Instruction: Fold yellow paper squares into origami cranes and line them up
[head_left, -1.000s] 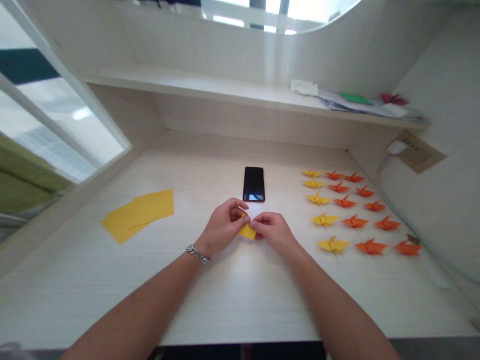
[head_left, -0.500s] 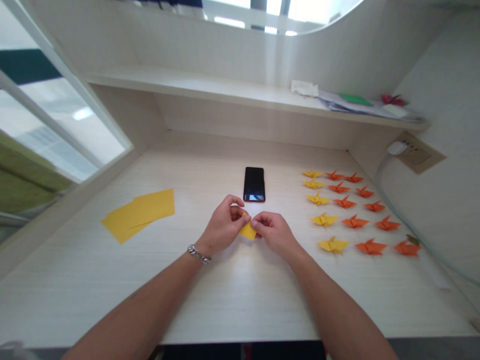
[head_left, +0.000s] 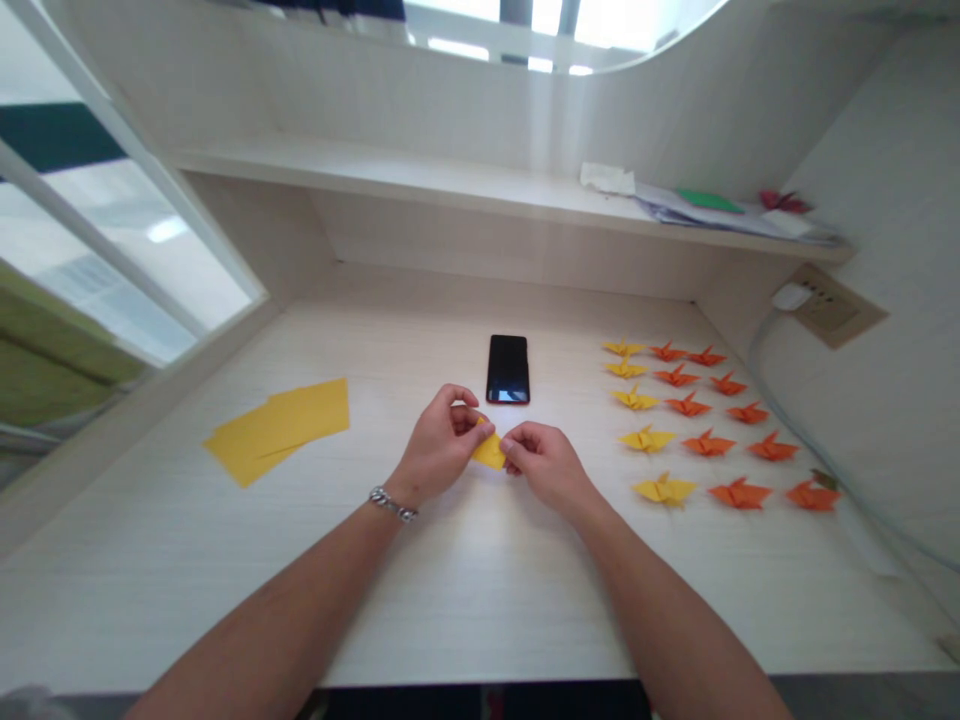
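Observation:
Between my hands, just above the pale desk, is a small folded piece of yellow paper. My left hand pinches its upper left part between thumb and fingers. At its right corner my right hand grips it with thumb and forefinger. The fingers hide part of the folds. A black phone lies flat just beyond my hands. On the left, overlapping sheets of yellow paper rest on the desk.
On the right stand rows of folded paper cranes, a yellow column beside orange ones. A cable runs along the right wall from a plugged-in charger. A shelf at the back holds papers.
My left hand has shifted slightly left and up. The yellow paper has moved slightly left and tilted a little, still between both hands.

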